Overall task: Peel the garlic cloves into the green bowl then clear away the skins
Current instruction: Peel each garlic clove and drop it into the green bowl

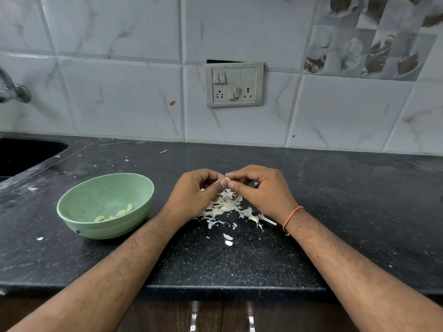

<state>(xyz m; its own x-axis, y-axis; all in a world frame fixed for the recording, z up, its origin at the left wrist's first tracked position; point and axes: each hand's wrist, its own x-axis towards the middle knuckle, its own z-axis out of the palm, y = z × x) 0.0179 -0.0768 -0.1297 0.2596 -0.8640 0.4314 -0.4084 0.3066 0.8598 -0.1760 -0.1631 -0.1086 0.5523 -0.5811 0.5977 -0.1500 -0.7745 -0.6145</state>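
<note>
Both hands, left point(195, 191) and right point(260, 189), pinch clove point(227, 179) mid-surface, above skins point(226, 207). Bowl point(79, 200) at left. I'd nick skin with thumbnail, peel, avoid bruising.

Black speckled stone countertop point(335, 212), smudged with pale dust toward the left. Dark sunken sink basin point(21, 154) set into its far-left corner. Chrome wall tap point(14, 91) above the sink, cut by the frame edge. Backsplash of white marble-patterned tiles point(119, 92); small brown mark on one. Grey switch-and-socket plate point(233, 84) mounted mid-wall, a dark gap behind its top edge. Decorative tile panel printed with cups and bowls point(366, 41), upper right. Dark wooden cabinet fronts point(220, 317) below the counter edge, with two metal handles
</note>
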